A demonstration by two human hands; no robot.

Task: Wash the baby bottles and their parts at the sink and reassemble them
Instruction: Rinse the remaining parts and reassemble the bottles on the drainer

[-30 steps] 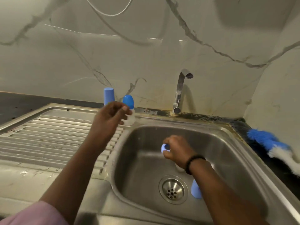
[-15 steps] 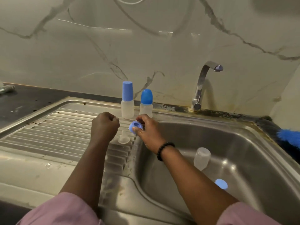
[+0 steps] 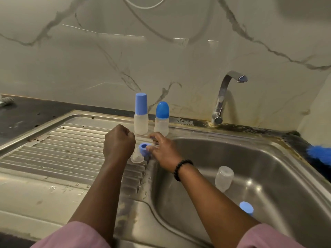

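The step looks like reassembly on the draining board: the right hand [image 3: 163,152] pinches the blue collar ring [image 3: 144,149] beside the clear teat [image 3: 137,157] under the clenched left hand [image 3: 119,143], so next likely seats them together.

Light: dim, greenish, from above
Glare: bright streaks on the wall [image 3: 125,34]
Edges: bent by the wide lens
Focus: slightly soft

No legible text, labels or numbers anywhere
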